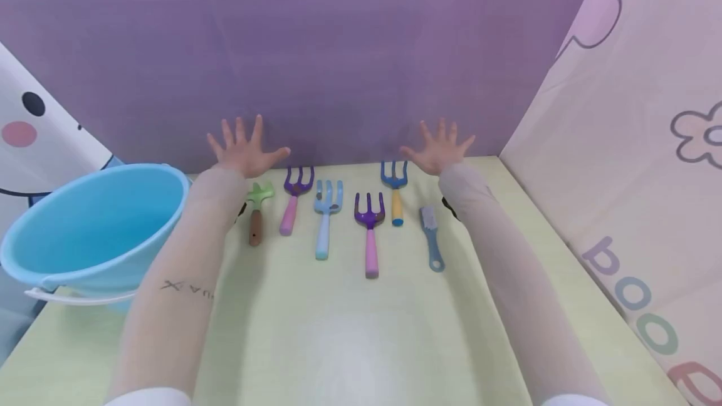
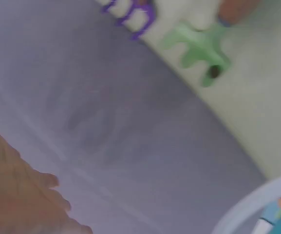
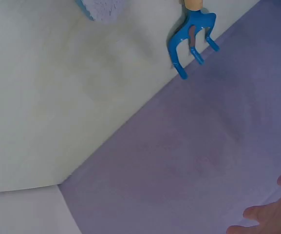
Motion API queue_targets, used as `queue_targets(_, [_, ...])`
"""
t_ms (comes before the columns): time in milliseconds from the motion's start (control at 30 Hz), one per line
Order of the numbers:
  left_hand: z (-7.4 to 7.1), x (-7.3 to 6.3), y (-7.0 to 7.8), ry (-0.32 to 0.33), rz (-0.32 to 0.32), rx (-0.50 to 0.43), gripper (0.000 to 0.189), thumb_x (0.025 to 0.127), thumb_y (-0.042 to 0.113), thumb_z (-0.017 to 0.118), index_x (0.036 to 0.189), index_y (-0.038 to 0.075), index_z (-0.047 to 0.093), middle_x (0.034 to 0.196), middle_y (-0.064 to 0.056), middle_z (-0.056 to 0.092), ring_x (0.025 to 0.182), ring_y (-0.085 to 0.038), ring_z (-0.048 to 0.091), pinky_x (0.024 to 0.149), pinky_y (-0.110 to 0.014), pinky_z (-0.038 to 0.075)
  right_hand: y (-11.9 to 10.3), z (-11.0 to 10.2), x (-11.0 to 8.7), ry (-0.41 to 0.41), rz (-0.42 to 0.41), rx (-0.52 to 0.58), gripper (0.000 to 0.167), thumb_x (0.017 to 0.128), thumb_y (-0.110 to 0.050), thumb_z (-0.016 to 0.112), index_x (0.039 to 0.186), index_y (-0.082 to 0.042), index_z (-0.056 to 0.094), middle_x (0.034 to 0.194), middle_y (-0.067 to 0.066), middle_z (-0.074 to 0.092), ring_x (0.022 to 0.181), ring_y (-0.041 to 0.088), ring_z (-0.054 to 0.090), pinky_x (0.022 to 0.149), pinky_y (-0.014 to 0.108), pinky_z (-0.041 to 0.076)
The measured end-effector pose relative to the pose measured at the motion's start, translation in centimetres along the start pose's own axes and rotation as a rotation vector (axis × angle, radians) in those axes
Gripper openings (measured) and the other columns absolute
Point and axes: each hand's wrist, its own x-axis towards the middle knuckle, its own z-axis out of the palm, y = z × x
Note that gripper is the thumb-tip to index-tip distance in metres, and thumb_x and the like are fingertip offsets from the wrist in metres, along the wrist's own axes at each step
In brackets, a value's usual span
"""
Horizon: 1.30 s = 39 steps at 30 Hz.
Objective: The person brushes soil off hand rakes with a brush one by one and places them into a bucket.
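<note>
My left hand is held with fingers spread above the table's far edge, holding nothing. Nearest to it lies a green hand fork with a brown handle. The right hand, also spread and bare, is beside a blue hand fork with a yellow handle. Between the hands lie a purple fork with a pink handle, a light blue fork and a second purple fork with a pink handle. A grey-blue brush lies below the right hand. Only fingers show in both wrist views.
A large light blue bucket with a white handle stands at the left, partly behind the left forearm. Purple fabric hangs behind the pale table. A printed pale sheet rises along the right side.
</note>
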Motion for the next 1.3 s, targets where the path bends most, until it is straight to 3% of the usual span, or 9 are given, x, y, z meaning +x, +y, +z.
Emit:
queue_targets(233, [-2.0,-2.5,1.5,0.098,0.052,0.004,0.087,0.088,0.054,0.043,0.147,0.014,-0.009,0.149,-0.027,-0.008,0.134,-0.046,-0.018,0.103,-0.065,-0.01,0.2,-1.8,-1.6,0.051,-0.037,0.089,0.081,0.086,-0.064,0.034,0.148,-0.022,0.004,0.152,0.019,0.004,0.139,0.041,-0.002,0.103,0.068,0.003])
queue_targets(433, [-2.4,-6.3,2.2,0.157,0.106,-0.138,0.076,0.091,0.042,0.047,0.147,0.009,0.009,0.151,-0.023,0.006,0.135,-0.047,0.012,0.103,-0.065,0.017,0.1,-2.3,-4.8,0.088,-0.153,0.131,0.072,0.09,-0.046,0.043,0.144,-0.005,0.021,0.144,0.024,0.029,0.132,0.044,0.024,0.104,0.059,0.023])
queue_targets(533, [-1.6,-8.3,2.3,0.165,0.132,-0.215,0.069,0.09,0.038,0.05,0.145,0.008,0.02,0.15,-0.019,0.017,0.132,-0.044,0.024,0.101,-0.062,0.025,0.0,-2.0,-7.2,0.085,-0.231,0.125,0.065,0.09,-0.04,0.047,0.139,0.0,0.031,0.139,0.025,0.037,0.126,0.043,0.035,0.099,0.057,0.034])
queue_targets(700, [0.1,-11.2,1.9,0.147,0.163,-0.24,0.06,0.091,0.035,0.051,0.14,0.006,0.033,0.144,-0.018,0.031,0.128,-0.041,0.033,0.1,-0.058,0.032,-0.4,-1.0,-10.8,0.087,-0.328,0.113,0.057,0.09,-0.037,0.05,0.135,-0.003,0.04,0.133,0.021,0.046,0.12,0.039,0.045,0.09,0.054,0.043])
queue_targets(833, [1.6,-12.7,1.4,0.105,0.173,-0.262,0.057,0.091,0.036,0.051,0.138,0.008,0.037,0.14,-0.018,0.037,0.104,-0.032,0.058,0.097,-0.059,0.035,-0.5,0.0,-12.8,0.101,-0.365,0.083,0.054,0.09,-0.037,0.051,0.131,-0.003,0.046,0.127,0.02,0.052,0.114,0.037,0.051,0.088,0.052,0.046])
queue_targets(900, [2.4,-13.3,1.3,0.113,0.185,-0.256,0.054,0.091,0.035,0.052,0.137,0.008,0.04,0.136,-0.018,0.044,0.095,-0.03,0.062,0.094,-0.057,0.039,-0.5,0.5,-13.6,0.117,-0.382,0.06,0.052,0.089,-0.037,0.052,0.129,-0.003,0.049,0.124,0.018,0.055,0.111,0.036,0.053,0.085,0.05,0.048])
queue_targets(1033, [3.9,-14.2,1.2,0.169,0.219,-0.218,0.05,0.09,0.034,0.052,0.131,0.006,0.047,0.108,-0.017,0.062,0.084,-0.028,0.063,0.082,-0.051,0.048,-0.2,1.4,-14.7,0.153,-0.42,0.017,0.047,0.088,-0.036,0.055,0.121,-0.003,0.055,0.115,0.016,0.06,0.102,0.033,0.058,0.077,0.047,0.051])
queue_targets(1133, [4.9,-14.6,1.3,0.206,0.232,-0.198,0.047,0.089,0.032,0.055,0.126,0.005,0.052,0.085,-0.01,0.064,0.069,-0.02,0.058,0.066,-0.04,0.049,0.0,1.9,-15.1,0.167,-0.444,-0.007,0.044,0.087,-0.035,0.056,0.117,-0.003,0.058,0.11,0.014,0.062,0.096,0.032,0.06,0.072,0.044,0.052])
queue_targets(1300, [6.1,-14.9,1.4,0.251,0.265,-0.168,0.041,0.086,0.029,0.059,0.118,0.004,0.058,0.089,-0.011,0.067,0.06,-0.015,0.055,0.054,-0.031,0.046,0.4,2.2,-15.1,0.178,-0.473,-0.059,0.045,0.087,-0.033,0.057,0.117,0.0,0.058,0.106,0.015,0.063,0.091,0.031,0.061,0.069,0.042,0.053])
